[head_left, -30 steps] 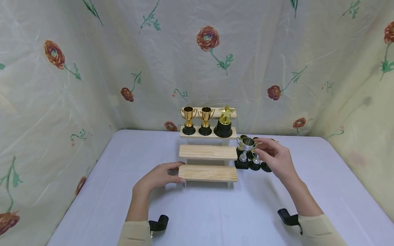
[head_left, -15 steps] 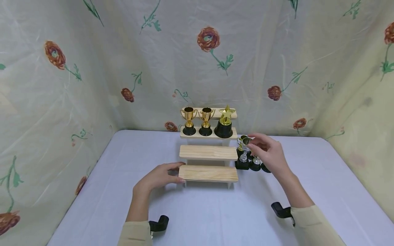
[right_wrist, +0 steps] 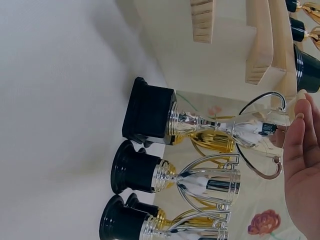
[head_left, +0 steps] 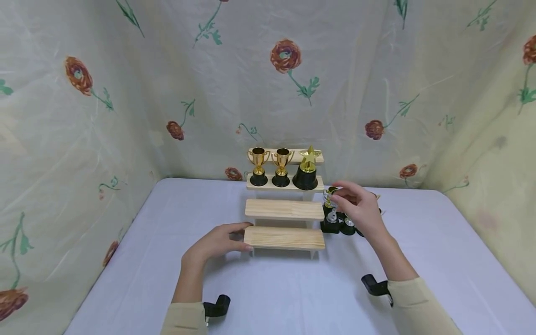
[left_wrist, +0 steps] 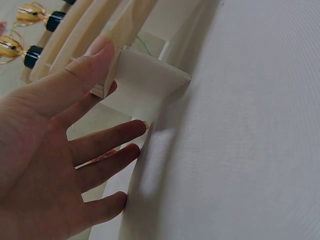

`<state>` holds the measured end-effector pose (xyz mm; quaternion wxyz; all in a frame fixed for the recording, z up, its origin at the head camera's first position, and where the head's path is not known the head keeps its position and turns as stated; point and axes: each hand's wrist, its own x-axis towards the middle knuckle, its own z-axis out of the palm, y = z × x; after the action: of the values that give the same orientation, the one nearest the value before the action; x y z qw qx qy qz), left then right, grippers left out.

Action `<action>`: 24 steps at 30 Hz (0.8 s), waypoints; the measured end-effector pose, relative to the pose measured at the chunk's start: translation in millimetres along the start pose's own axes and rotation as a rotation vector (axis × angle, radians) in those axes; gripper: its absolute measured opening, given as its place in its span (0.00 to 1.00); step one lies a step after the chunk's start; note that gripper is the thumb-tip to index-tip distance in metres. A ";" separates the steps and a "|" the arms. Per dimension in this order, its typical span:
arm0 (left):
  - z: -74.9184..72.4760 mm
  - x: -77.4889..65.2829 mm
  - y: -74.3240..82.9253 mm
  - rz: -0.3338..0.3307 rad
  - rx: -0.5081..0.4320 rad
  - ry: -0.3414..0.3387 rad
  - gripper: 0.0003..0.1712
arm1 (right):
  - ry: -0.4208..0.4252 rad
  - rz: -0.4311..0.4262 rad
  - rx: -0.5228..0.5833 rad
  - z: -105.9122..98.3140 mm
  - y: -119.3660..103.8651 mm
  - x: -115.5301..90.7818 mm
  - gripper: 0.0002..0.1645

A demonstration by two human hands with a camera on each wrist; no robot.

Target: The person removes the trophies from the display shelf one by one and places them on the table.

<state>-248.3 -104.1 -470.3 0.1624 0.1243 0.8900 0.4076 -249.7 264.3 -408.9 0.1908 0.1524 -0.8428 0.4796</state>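
My left hand pinches the left end of the lowest board of a tiered wooden display stand. In the left wrist view the thumb lies on the board, the other fingers spread. My right hand is at the top of a silver trophy cup with a square black base, fingertips close to the rim. Contact there is unclear. That trophy stands upright among several silver and gold trophies right of the stand. Two gold cups and a gold star trophy stand on an upper board.
A white cloth covers the table. A flowered curtain hangs behind and at both sides. Another silver trophy stands close beside the square-based one. The stand's second-lowest board lies between the hands.
My right hand has moved left and slightly up over the silver trophy, covering more of its cup. The trophy's base has stayed in place. My left hand keeps its hold on the stand.
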 end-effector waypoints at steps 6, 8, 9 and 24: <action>1.1 0.2 0.1 -0.003 -0.003 0.000 0.39 | 0.000 0.013 0.026 1.6 1.1 1.6 0.20; 1.0 0.0 0.5 -0.003 -0.006 0.001 0.39 | 0.001 0.021 0.031 2.1 1.7 2.7 0.20; 0.7 -0.1 0.6 -0.005 -0.007 0.001 0.39 | 0.000 0.021 0.030 2.1 2.0 3.3 0.21; 0.1 -0.5 1.9 -0.008 -0.016 0.000 0.39 | 0.004 0.020 -0.002 0.6 -0.1 12.1 0.21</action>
<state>-247.6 -103.0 -468.8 0.1649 0.1194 0.8871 0.4142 -260.4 262.8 -403.5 0.1878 0.1427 -0.8445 0.4808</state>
